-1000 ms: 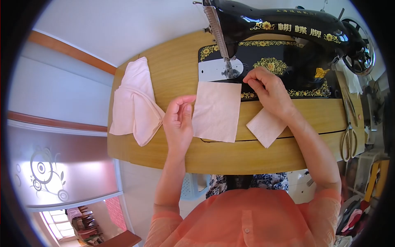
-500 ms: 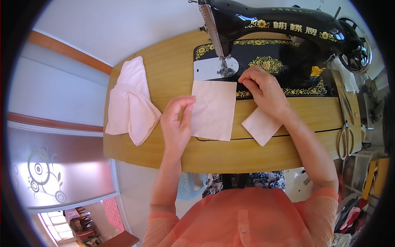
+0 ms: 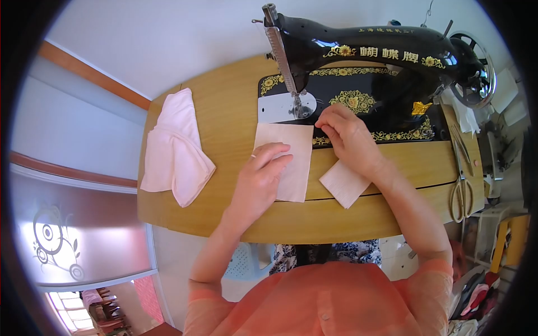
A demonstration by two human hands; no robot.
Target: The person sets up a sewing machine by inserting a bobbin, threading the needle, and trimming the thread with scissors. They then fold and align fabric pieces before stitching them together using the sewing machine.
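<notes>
A cream piece of cloth [image 3: 298, 168] lies flat on the table, its top edge against the front of the sewing machine's bed. My left hand [image 3: 262, 176] is over the cloth's left part, thumb and fingers apart and lightly curved. At the cloth's upper right corner, my right hand [image 3: 350, 137] has thumb and forefinger pinched together; whatever sits between the tips is too small to make out. The black sewing machine [image 3: 358, 50] stands behind, with its presser foot [image 3: 298, 109] just above the cloth's top edge. A smaller folded cloth [image 3: 343, 183] lies below my right wrist.
A crumpled pale pink cloth [image 3: 174, 148] lies on the left of the wooden table [image 3: 224, 106]. Scissors [image 3: 462, 193] and a slim pointed metal tool [image 3: 460, 143] are at the right edge. A blue plastic stool [image 3: 246, 262] stands below the table.
My left hand has shifted right from the cloth's left edge to over it, its fingers opening. My right hand stays pinched at the corner. The whole view has tilted slightly.
</notes>
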